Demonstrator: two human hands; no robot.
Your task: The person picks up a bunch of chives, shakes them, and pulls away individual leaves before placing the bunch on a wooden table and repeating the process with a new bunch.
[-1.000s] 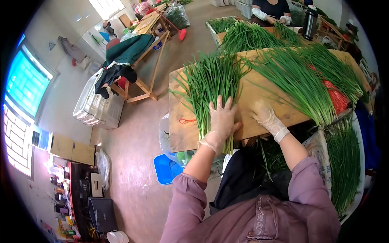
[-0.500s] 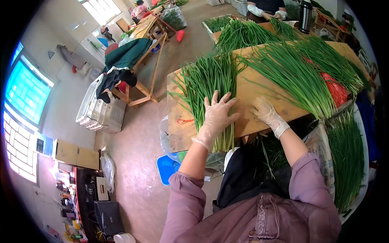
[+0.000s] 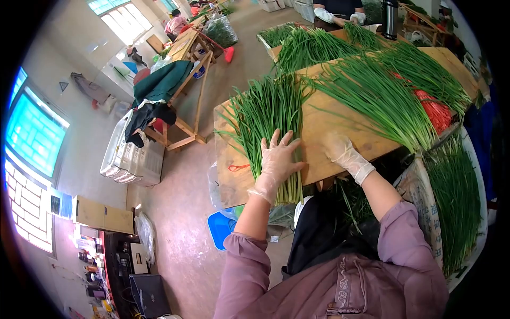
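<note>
My left hand [image 3: 277,161], in a clear thin glove, lies with spread fingers on the lower stalks of a bunch of garlic chives [image 3: 268,114]. This bunch rests on the wooden table [image 3: 332,125], its pale cut ends towards me. My right hand [image 3: 345,154], gloved too, is at the table's front edge with fingers stretched out, slightly blurred, holding nothing that shows. To its right lies a larger heap of chives [image 3: 382,101]. A red tie [image 3: 238,167] is on the wood left of the bunch.
Red netting [image 3: 434,112] lies beside the heap. A crate of chives [image 3: 451,207] stands at my right, and a blue basin [image 3: 221,229] is on the floor. Across the table are a co-worker's covered forearms [image 3: 332,16] and a dark flask [image 3: 389,20].
The view has shifted slightly, so the table sits a little further left. Both hands keep nearly the same places, the left still on the chives.
</note>
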